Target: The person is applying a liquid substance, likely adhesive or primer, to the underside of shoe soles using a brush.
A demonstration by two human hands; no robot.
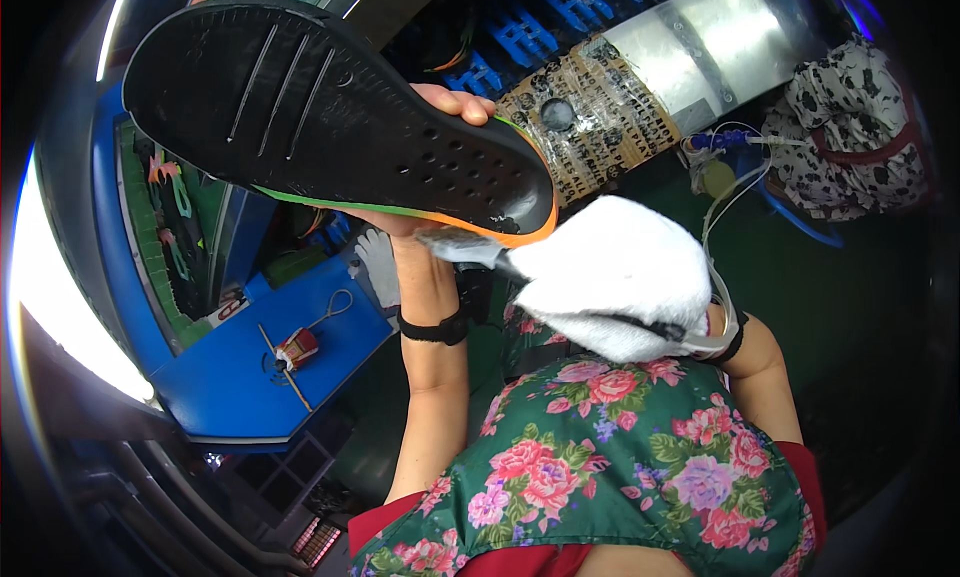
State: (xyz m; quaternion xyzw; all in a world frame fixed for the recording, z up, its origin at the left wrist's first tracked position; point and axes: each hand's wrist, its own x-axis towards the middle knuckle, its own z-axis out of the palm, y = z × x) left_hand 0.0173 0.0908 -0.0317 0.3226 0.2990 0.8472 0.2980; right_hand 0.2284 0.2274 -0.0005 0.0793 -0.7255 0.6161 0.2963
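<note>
A large black shoe sole (pixel 300 117) with a green and orange edge lies tilted across the upper left of the head view. My left hand (pixel 455 103) grips it from behind, fingers curled over the far edge near the narrow end. White cloth, a glove or wrap, covers my right hand (pixel 620 277), hiding its fingers. From it pokes a small brush-like tool (pixel 462 247), its tip blurred, right at the orange edge of the sole. Whether the tip touches the edge I cannot tell.
On the left, a blue table (pixel 220 387) carries a small red-and-white pot (pixel 296 350) with a stick across it. A grey glove (pixel 377 265) lies beyond it. Behind my hands runs a metal bench with taped cardboard (pixel 600 107). Spotted cloth (pixel 850 127) hangs at the right.
</note>
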